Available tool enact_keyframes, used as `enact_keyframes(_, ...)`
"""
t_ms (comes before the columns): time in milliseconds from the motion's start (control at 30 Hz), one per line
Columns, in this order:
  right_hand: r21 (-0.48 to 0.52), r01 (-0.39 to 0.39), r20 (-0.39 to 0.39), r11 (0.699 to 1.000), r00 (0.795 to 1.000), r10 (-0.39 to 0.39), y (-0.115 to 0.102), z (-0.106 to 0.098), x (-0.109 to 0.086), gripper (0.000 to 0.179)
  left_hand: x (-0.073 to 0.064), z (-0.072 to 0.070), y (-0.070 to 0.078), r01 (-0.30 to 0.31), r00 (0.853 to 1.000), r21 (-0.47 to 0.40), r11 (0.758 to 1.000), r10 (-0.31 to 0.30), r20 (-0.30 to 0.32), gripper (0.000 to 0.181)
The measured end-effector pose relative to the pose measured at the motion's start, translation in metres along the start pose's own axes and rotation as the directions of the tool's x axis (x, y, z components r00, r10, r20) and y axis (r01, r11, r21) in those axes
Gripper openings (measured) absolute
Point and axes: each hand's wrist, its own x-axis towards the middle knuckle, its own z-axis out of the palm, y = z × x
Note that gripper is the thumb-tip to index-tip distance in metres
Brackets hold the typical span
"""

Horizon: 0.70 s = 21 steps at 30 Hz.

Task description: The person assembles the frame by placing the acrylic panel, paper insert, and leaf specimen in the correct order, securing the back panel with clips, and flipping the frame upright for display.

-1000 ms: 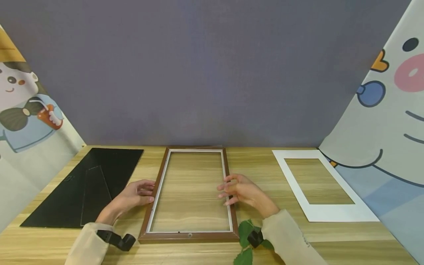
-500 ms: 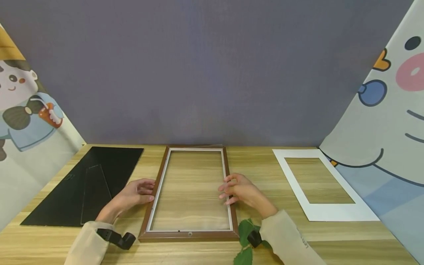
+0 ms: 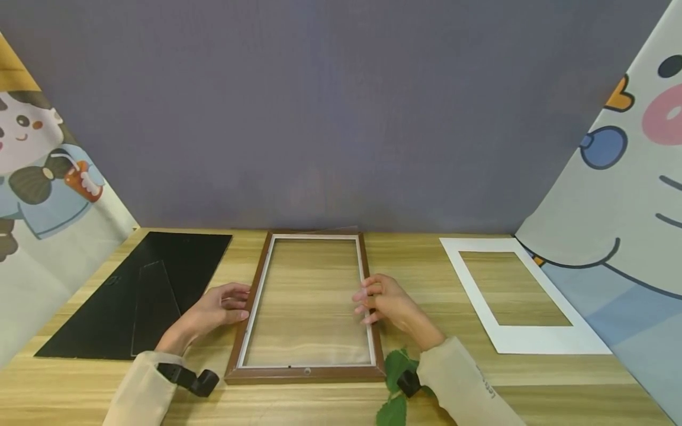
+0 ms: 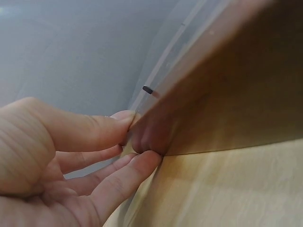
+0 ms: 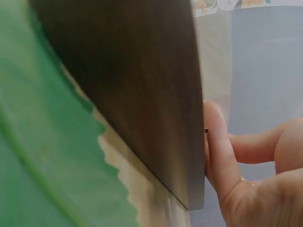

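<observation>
A brown picture frame (image 3: 306, 374) with a white inner lip lies on the table in the head view. A thin clear sheet's edge (image 3: 341, 229) shows at its far end. My left hand (image 3: 215, 307) rests against the frame's left side. In the left wrist view its thumb tip is at the upper edge and a finger touches the outer wall. My right hand (image 3: 391, 302) lies over the right side, fingers loosely bent. In the right wrist view one finger touches the frame's rim beside a small black tab (image 5: 206, 130). Some fingertips are hidden.
A black backing board (image 3: 106, 313) with a stand outline lies at the left. A white mat board (image 3: 549, 340) with a cut-out lies at the right. Green leaves (image 3: 392, 408) sit under the right wrist. A grey wall panel (image 3: 330, 118) stands behind the table.
The head view has tilted down slightly, so the scene sits a little higher. Both hands and the picture frame keep nearly the same places relative to each other.
</observation>
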Motion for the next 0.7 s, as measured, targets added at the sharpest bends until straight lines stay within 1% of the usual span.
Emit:
enact_keyframes(167, -0.008, -0.003, -0.022, 1.000, 1.000, 0.003, -0.002, 0.001, -0.001, 0.038, 0.000, 0.000, 0.001, 0.008, 1.000, 0.002, 1.000, -0.008, -0.002, 0.056)
enact_keyframes(267, -0.031, -0.004, -0.044, 1.000, 0.999, 0.002, -0.003, 0.002, 0.000, 0.037, 0.001, 0.000, 0.002, 0.007, 1.000, 0.000, 1.000, -0.007, -0.005, 0.056)
enact_keyframes(367, -0.085, 0.010, -0.069, 0.996, 0.997, -0.016, -0.004, 0.003, -0.001, 0.036, 0.002, 0.000, 0.002, 0.005, 1.000, -0.001, 1.000, -0.005, -0.006, 0.055)
enact_keyframes(433, -0.135, 0.031, -0.081, 0.990, 0.996, -0.042, -0.005, 0.005, -0.002, 0.037, 0.002, 0.000, 0.002, 0.005, 1.000, -0.002, 1.000, -0.005, -0.005, 0.055)
enact_keyframes(533, -0.204, 0.058, -0.110, 0.977, 0.991, -0.082, -0.006, 0.008, -0.004, 0.041, 0.002, 0.000, 0.003, 0.009, 1.000, -0.005, 1.000, -0.009, -0.003, 0.055)
enact_keyframes(600, -0.260, 0.064, -0.133, 0.963, 0.986, -0.101, -0.008, 0.011, -0.005, 0.047, 0.001, 0.000, 0.003, 0.013, 1.000, -0.004, 1.000, -0.013, -0.001, 0.056)
enact_keyframes(700, -0.369, 0.056, -0.162, 0.928, 0.979, -0.124, -0.009, 0.015, -0.005, 0.060, 0.000, 0.001, 0.003, 0.018, 1.000, -0.005, 1.000, -0.018, -0.001, 0.056)
